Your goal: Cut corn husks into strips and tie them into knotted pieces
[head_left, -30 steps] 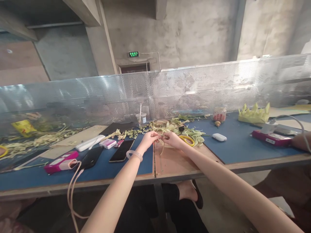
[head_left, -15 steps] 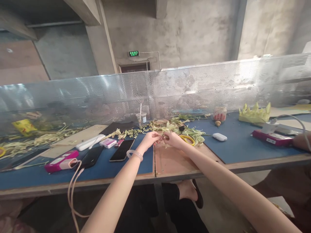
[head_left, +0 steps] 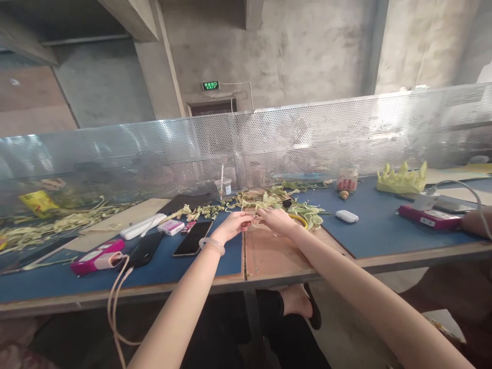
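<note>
My left hand, with a pale bangle at its wrist, is closed in a pinch above the wooden board's left edge. Close beside it, my right hand is bent over with its fingers drawn together toward the left fingertips. Whatever sits between the fingers is too small and too hidden to name. Pale green leaves and plant strips lie heaped just beyond both hands. A yellow ring-shaped handle shows partly behind my right hand, near wilted leaves.
Left of my hands lie a black phone, small boxes and a magenta power bank with cables. A plastic cup stands behind. To the right are a white earbud case, a jar and another person's hand.
My right hand has turned flatter and its fingers have moved slightly forward and left. My left hand has shifted a little, staying close beside it.
</note>
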The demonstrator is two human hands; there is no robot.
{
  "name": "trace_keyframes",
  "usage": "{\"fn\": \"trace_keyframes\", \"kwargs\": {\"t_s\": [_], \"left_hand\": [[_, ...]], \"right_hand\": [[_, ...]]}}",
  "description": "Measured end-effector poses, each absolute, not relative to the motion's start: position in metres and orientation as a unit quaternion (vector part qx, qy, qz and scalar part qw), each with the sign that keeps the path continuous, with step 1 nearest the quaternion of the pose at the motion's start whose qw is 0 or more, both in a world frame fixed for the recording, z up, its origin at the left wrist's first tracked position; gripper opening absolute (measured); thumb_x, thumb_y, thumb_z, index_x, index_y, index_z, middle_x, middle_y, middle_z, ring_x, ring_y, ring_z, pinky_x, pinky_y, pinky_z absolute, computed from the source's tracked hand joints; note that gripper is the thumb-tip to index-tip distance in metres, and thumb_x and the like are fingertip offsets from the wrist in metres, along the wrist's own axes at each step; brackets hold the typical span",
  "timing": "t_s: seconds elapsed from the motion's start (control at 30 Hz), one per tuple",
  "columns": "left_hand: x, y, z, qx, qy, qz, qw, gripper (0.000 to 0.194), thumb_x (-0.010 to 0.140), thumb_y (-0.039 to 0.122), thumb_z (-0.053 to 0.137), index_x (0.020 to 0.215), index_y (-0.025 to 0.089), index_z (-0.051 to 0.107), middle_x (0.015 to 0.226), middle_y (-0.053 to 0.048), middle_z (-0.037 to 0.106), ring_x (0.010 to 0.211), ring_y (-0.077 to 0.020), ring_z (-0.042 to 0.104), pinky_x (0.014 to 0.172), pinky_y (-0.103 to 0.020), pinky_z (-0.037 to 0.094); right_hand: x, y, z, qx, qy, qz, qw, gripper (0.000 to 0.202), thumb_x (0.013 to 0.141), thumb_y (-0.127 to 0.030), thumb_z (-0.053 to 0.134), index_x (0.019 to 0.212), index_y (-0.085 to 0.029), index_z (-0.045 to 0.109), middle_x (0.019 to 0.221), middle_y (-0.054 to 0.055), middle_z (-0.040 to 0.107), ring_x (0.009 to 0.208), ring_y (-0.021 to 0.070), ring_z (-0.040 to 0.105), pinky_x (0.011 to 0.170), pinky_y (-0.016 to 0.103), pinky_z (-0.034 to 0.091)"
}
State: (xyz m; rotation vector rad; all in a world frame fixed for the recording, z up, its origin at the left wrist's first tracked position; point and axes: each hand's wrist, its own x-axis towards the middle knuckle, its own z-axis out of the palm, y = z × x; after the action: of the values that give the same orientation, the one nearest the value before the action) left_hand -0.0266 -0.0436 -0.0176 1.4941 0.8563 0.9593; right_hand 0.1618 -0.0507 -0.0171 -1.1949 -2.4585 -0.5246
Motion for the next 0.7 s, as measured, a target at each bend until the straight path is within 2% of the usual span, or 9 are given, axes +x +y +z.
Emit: {"fn": "trace_keyframes", "kwargs": {"t_s": [0.07, 0.17, 0.33, 0.57, 0.7], "left_hand": [[-0.027, -0.044, -0.016, 0.623, 0.361, 0.416, 0.555, 0.024, 0.063, 0.029, 0.071, 0.076, 0.012, 0.06, 0.067, -0.002, 0.056, 0.056, -0.0064, 0.048, 0.048, -0.019, 0.032], [-0.027, -0.044, -0.016, 0.616, 0.349, 0.437, 0.554, 0.023, 0.064, 0.027, 0.07, 0.078, 0.012, 0.06, 0.069, -0.002, 0.056, 0.057, -0.0063, 0.049, 0.049, -0.018, 0.034], [-0.023, -0.046, -0.017, 0.635, 0.336, 0.441, 0.538, 0.02, 0.067, 0.028, 0.068, 0.071, 0.012, 0.056, 0.063, 0.001, 0.052, 0.055, -0.0064, 0.048, 0.049, -0.019, 0.033], [-0.018, -0.053, -0.015, 0.658, 0.357, 0.441, 0.495, 0.028, 0.068, 0.038, 0.066, 0.07, 0.013, 0.053, 0.063, 0.0, 0.055, 0.054, -0.0072, 0.049, 0.049, -0.02, 0.032], [-0.019, -0.055, -0.014, 0.664, 0.36, 0.447, 0.479, 0.029, 0.069, 0.04, 0.066, 0.076, 0.015, 0.053, 0.07, -0.002, 0.058, 0.062, -0.009, 0.053, 0.05, -0.019, 0.033]], "right_hand": [[0.162, -0.052, -0.018, -0.423, -0.869, -0.171, 0.193, 0.018, 0.087, -0.03, 0.048, 0.1, -0.019, 0.047, 0.096, 0.01, 0.061, 0.086, 0.0226, 0.06, 0.062, 0.026, 0.037], [0.159, -0.055, -0.021, -0.436, -0.857, -0.137, 0.236, 0.031, 0.087, -0.047, 0.042, 0.101, -0.019, 0.045, 0.09, 0.008, 0.063, 0.075, 0.022, 0.061, 0.057, 0.026, 0.035], [0.151, -0.058, -0.023, -0.446, -0.849, -0.11, 0.262, 0.049, 0.078, -0.063, 0.045, 0.1, -0.019, 0.044, 0.085, 0.008, 0.063, 0.071, 0.0232, 0.061, 0.055, 0.025, 0.032], [0.148, -0.058, -0.021, -0.465, -0.84, -0.069, 0.27, 0.037, 0.089, -0.052, 0.031, 0.094, -0.019, 0.047, 0.078, 0.006, 0.061, 0.071, 0.0198, 0.059, 0.057, 0.024, 0.032], [0.15, -0.052, -0.022, -0.445, -0.83, 0.007, 0.337, 0.034, 0.092, -0.044, 0.025, 0.085, -0.021, 0.05, 0.076, 0.003, 0.058, 0.071, 0.0158, 0.055, 0.06, 0.023, 0.033]]}}
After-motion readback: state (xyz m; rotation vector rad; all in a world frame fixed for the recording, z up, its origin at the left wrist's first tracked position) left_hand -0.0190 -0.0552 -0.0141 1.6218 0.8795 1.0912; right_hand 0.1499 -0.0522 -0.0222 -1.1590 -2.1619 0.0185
